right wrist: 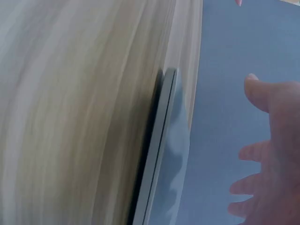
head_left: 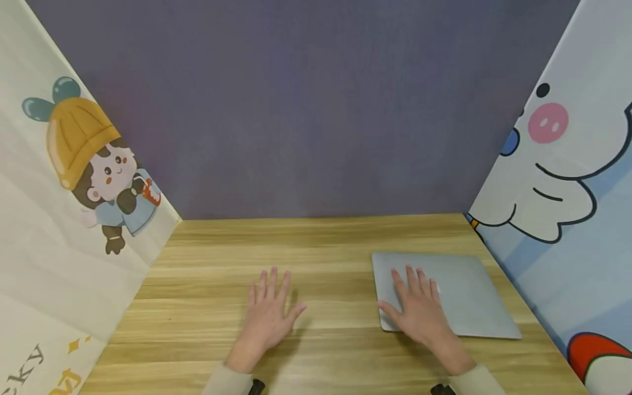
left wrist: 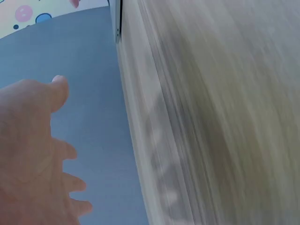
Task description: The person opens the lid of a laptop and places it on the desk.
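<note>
A closed silver laptop (head_left: 474, 296) lies flat on the right part of the wooden table (head_left: 326, 351). Over its left side my right hand (head_left: 419, 312) is held palm down with fingers spread; the right wrist view shows a gap between that hand (right wrist: 276, 150) and the laptop lid (right wrist: 171, 173). My left hand (head_left: 266, 318) hovers over the bare wood left of the laptop, fingers straight and apart, casting a shadow on the table. In the left wrist view, the left hand (left wrist: 33, 150) holds nothing, and the laptop's edge (left wrist: 117, 21) shows at the top.
A dark grey-blue panel (head_left: 321, 109) rises behind the table's back edge. On the left hangs a white sheet (head_left: 29, 219) with a cartoon child in a yellow hat; on the right, a sheet (head_left: 607, 219) with a white cartoon figure and a pink snout.
</note>
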### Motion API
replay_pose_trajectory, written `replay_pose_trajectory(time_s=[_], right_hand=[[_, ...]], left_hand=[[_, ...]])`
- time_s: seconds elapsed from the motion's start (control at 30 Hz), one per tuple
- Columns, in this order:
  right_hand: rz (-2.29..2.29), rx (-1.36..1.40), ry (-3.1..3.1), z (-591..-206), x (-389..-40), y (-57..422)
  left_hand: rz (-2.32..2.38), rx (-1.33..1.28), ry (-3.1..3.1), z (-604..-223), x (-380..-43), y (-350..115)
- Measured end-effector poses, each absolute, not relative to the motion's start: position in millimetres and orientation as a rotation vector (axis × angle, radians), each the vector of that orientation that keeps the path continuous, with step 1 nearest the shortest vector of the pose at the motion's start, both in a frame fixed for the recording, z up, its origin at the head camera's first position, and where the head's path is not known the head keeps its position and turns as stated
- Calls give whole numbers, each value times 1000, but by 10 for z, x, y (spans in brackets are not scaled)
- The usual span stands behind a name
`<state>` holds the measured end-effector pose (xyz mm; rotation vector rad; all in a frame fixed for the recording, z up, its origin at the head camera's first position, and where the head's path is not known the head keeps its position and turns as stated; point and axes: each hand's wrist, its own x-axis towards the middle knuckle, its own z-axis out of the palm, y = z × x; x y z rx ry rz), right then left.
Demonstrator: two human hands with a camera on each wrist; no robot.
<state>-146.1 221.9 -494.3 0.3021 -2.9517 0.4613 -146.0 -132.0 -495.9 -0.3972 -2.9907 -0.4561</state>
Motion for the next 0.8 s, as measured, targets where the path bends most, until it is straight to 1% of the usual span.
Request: replay_pose_trajectory(time_s=[0.5, 0.8], right_hand=[[476, 239, -2912, -4868, -1520, 2684], [508, 221, -2882, -4882, -1552, 3039]], left_hand=[[-558, -551, -2961, -5043, -1536, -851], [-760, -578, -2921, -5017, -1586, -514]])
